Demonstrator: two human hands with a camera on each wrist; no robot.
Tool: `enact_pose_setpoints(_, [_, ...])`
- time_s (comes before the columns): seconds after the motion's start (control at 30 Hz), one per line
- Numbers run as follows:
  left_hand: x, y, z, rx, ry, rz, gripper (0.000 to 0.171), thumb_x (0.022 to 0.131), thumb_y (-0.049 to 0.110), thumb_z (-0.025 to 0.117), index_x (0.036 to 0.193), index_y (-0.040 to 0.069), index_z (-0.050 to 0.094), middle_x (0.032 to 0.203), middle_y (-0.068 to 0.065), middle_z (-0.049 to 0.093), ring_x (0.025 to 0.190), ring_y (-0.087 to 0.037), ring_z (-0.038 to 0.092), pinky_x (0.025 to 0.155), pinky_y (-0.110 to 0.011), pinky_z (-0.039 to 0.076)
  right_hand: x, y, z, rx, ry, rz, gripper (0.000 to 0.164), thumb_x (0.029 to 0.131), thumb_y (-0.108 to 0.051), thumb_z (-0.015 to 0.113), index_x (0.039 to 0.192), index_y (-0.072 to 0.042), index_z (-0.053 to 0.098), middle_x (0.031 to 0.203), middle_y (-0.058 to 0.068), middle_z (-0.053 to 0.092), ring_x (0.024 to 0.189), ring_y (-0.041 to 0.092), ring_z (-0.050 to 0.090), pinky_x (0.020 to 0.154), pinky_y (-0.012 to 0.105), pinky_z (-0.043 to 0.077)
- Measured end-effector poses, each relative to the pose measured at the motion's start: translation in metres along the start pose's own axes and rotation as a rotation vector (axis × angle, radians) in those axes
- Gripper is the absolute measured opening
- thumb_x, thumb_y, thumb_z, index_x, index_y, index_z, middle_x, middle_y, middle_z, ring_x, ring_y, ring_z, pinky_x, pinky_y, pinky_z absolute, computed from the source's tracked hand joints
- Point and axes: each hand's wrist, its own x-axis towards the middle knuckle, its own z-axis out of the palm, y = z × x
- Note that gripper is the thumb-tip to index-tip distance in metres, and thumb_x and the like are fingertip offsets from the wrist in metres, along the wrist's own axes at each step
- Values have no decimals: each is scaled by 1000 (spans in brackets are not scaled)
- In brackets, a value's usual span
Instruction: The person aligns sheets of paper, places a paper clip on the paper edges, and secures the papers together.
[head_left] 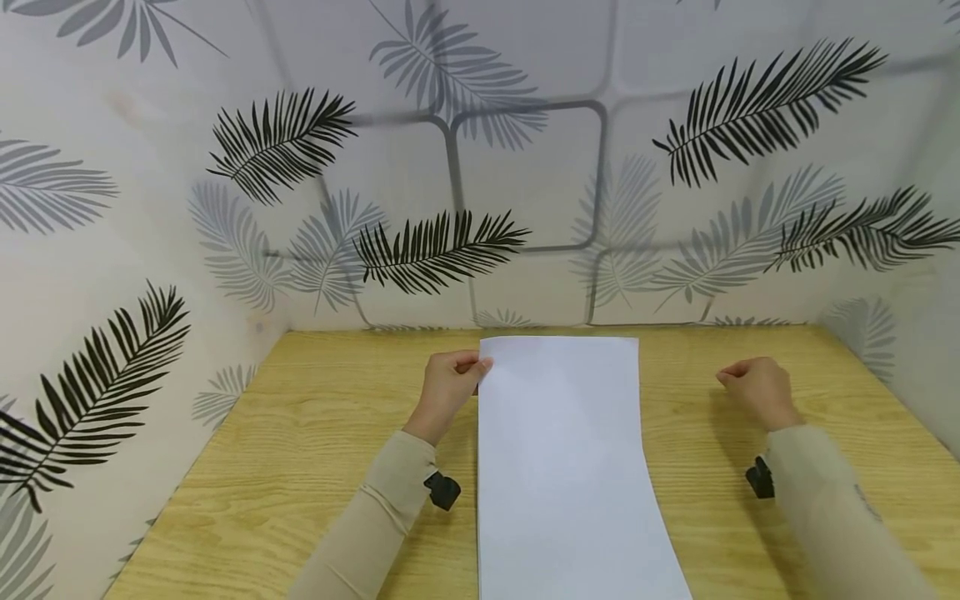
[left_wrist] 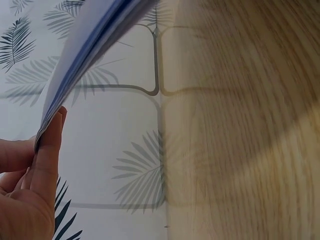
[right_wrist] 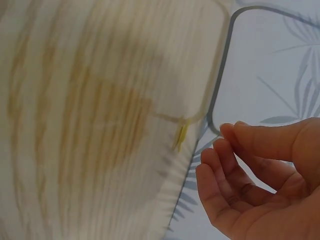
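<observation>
Long white sheets of paper (head_left: 558,467), layered together, run up the middle of the head view, their far end raised off the table. At the upper left corner my left hand (head_left: 452,387) pinches the paper between thumb and fingers. In the left wrist view several layers of the paper (left_wrist: 75,65) show edge-on, meeting at that left hand (left_wrist: 30,185). My right hand (head_left: 759,390) hovers to the right of the paper, apart from it. The right wrist view shows that right hand (right_wrist: 260,175) with fingers loosely curled, thumb and index tips close together, and nothing between them.
A glossy wood-grain table (head_left: 300,450) lies beneath, reflecting the wall in the wrist views. Leaf-patterned walls (head_left: 525,192) stand behind it and at both sides. Each sleeve carries a small black device at the wrist, such as the left one (head_left: 442,490).
</observation>
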Motion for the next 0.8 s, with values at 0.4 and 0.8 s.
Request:
enact_pose_setpoints(0.4, [0, 0, -1, 6, 7, 22, 15, 90, 7, 67, 97, -6, 72, 73, -3, 64, 63, -8, 54, 73, -45, 54, 11, 22, -4, -54, -98, 52, 27, 90, -10, 59, 104, 11, 66, 110, 33, 60, 100, 52, 52, 81, 53, 44])
enact_pose_setpoints(0.8, [0, 1, -1, 15, 1, 19, 17, 90, 8, 67, 99, -6, 72, 70, -1, 62, 62, -8, 54, 68, -38, 54, 16, 33, -2, -59, -105, 42, 24, 86, -16, 68, 88, 8, 68, 92, 27, 64, 87, 45, 56, 77, 53, 44])
